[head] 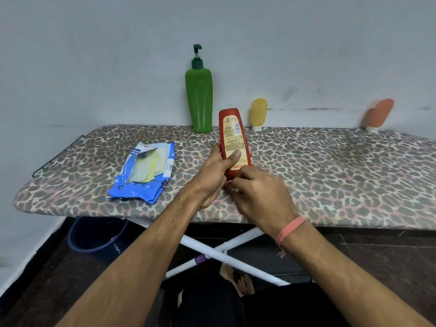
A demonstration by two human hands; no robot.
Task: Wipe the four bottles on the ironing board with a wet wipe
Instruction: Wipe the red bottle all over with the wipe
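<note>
My left hand (pixel 215 172) grips a red bottle (pixel 232 132) with a printed label, tilted up over the leopard-print ironing board (pixel 330 175). My right hand (pixel 262 194) is closed around the bottle's lower end; a scrap of white shows under its fingers, too small to tell whether it is a wipe. A tall green pump bottle (pixel 199 100) stands at the board's far edge by the wall. A small yellow bottle (pixel 258 113) and a small orange bottle (pixel 378 114) stand cap-down farther right. A blue wet wipe pack (pixel 144 172) lies open on the left.
A grey wall runs right behind the board. Under the board are its crossed white legs (pixel 226 252), a dark blue bucket (pixel 98 234) at the left, and a bare foot (pixel 236 278) on the dark floor.
</note>
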